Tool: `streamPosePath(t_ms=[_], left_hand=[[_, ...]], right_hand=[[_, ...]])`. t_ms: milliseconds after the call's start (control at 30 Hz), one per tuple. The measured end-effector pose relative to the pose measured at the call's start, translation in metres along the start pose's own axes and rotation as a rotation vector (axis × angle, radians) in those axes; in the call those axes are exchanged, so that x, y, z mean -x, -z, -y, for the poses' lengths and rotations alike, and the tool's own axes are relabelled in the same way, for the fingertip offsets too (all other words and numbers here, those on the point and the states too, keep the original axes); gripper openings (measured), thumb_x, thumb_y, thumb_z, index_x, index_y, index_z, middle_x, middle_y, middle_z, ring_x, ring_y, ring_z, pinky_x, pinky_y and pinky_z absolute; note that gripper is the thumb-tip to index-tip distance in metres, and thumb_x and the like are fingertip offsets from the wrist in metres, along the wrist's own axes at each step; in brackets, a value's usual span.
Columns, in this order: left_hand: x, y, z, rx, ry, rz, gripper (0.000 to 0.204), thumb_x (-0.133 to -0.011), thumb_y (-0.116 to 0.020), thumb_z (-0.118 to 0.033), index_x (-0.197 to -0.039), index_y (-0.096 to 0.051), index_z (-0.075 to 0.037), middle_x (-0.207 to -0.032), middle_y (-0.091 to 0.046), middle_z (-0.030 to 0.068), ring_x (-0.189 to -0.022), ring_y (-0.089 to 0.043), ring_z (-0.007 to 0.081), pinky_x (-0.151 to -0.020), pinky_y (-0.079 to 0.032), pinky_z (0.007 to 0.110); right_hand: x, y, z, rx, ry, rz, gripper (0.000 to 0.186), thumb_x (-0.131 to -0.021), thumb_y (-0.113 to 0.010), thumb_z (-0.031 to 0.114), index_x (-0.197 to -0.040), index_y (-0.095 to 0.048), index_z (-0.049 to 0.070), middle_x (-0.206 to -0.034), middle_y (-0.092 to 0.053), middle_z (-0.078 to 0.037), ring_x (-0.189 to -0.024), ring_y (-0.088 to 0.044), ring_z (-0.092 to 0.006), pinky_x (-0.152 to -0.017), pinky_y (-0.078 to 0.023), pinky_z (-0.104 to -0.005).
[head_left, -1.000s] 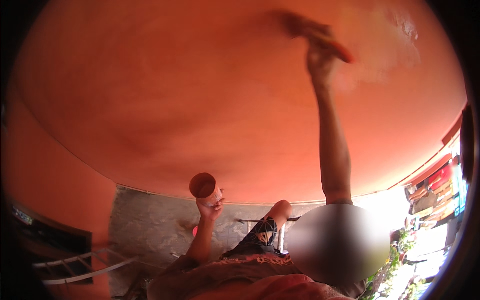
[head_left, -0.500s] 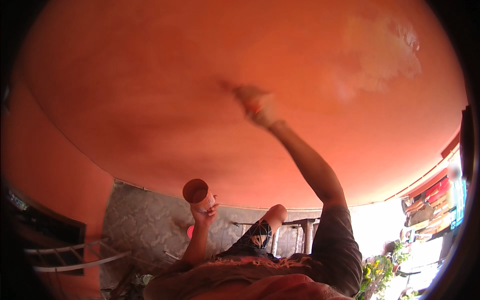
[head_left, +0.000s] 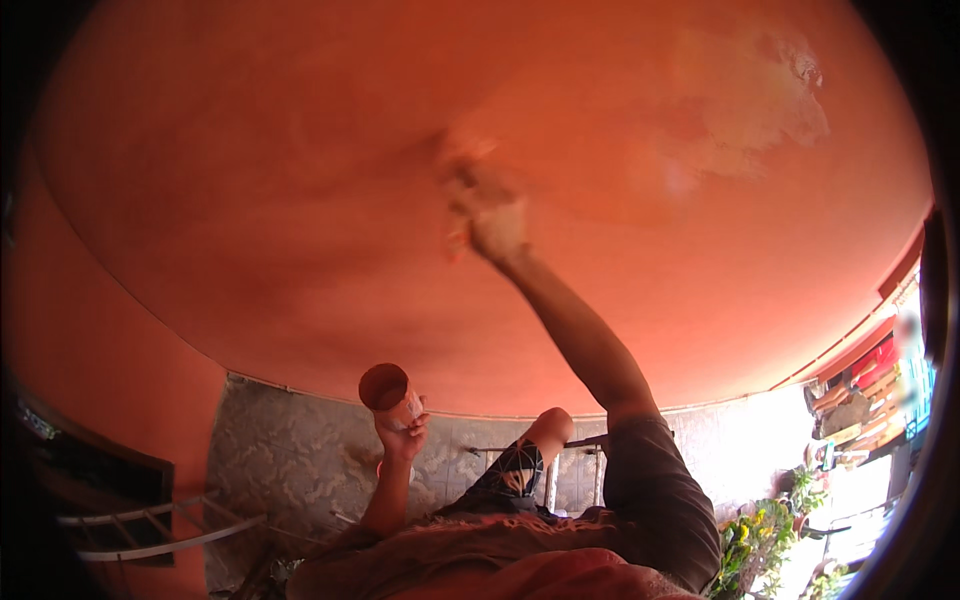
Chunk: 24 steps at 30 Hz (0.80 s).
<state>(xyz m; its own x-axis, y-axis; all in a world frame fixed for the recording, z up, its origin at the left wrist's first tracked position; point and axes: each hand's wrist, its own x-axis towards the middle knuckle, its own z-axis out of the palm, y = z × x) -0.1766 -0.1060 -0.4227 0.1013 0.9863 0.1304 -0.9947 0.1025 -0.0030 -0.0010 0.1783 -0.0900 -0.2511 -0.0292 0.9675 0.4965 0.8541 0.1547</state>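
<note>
Two hands: both busy.
Left hand point(head_left: 402, 432): gripping one small round cup point(head_left: 388, 388) smeared with orange paint; looks light and rigid, likely slick, best held around its wall.
Right hand point(head_left: 492, 222): blurred against orange wall point(head_left: 250, 200), clenched on something indistinct.
Pale patches point(head_left: 750, 100): one.

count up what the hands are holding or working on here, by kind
small cup, paint-stained: 1, held up in the left hand
paintbrush, blurred: 1, in the right hand against the orange wall
pale unpainted patch on the wall: 1
total: 3
</note>
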Motion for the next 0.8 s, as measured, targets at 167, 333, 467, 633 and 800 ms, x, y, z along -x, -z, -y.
streamPosePath(t_ms=[167,333,467,633,800], left_hand=[[-0.004,-0.007,0.003,-0.012,-0.015,0.017,0.071,-0.091,-0.059,-0.057,-0.144,-0.047,-0.011,-0.131,-0.05,0.0221,-0.084,-0.056,0.0281,-0.059,-0.052,0.029],[0.001,-0.008,0.006,-0.025,-0.033,0.038,0.071,-0.091,-0.058,-0.056,-0.145,-0.046,-0.011,-0.13,-0.05,0.0221,-0.085,-0.056,0.0284,-0.059,-0.052,0.029],[0.017,-0.004,0.008,0.013,-0.067,-0.011,0.068,-0.092,-0.057,-0.055,-0.144,-0.047,-0.012,-0.13,-0.051,0.0223,-0.085,-0.056,0.0284,-0.059,-0.053,0.029],[0.019,-0.004,0.005,-0.02,-0.134,-0.103,0.078,-0.089,-0.054,-0.064,-0.14,-0.049,-0.005,-0.128,-0.058,0.021,-0.079,-0.056,0.0276,-0.051,-0.052,0.028],[0.011,-0.012,0.008,-0.013,-0.132,-0.014,0.079,-0.088,-0.054,-0.065,-0.14,-0.049,-0.006,-0.128,-0.057,0.0209,-0.079,-0.055,0.0273,-0.051,-0.052,0.028]], right_hand=[[-0.014,-0.024,0.027,-0.357,-0.115,0.111,0.027,-0.078,-0.066,0.006,-0.104,-0.07,0.012,-0.1,-0.069,-0.006,-0.079,-0.068,-0.0323,-0.059,-0.054,-0.042],[-0.089,0.059,-0.08,-0.11,-0.203,-0.445,0.013,-0.1,-0.061,0.007,-0.101,-0.07,-0.001,-0.098,-0.072,-0.013,-0.09,-0.07,-0.0254,-0.077,-0.056,-0.0345],[-0.13,0.094,-0.058,0.293,-0.101,-0.603,0.015,-0.098,-0.06,0.001,-0.107,-0.072,0.002,-0.101,-0.071,-0.012,-0.087,-0.068,-0.023,-0.069,-0.056,-0.034],[-0.029,-0.024,0.005,0.063,-0.039,0.069,0.039,-0.078,-0.067,0.009,-0.116,-0.067,0.018,-0.12,-0.065,-0.01,-0.105,-0.068,-0.0299,-0.067,-0.06,-0.0416],[0.021,-0.087,0.079,-0.383,0.154,0.606,0.021,-0.079,-0.066,0.009,-0.099,-0.064,0.016,-0.104,-0.067,-0.005,-0.088,-0.069,-0.0294,-0.063,-0.057,-0.0408]])
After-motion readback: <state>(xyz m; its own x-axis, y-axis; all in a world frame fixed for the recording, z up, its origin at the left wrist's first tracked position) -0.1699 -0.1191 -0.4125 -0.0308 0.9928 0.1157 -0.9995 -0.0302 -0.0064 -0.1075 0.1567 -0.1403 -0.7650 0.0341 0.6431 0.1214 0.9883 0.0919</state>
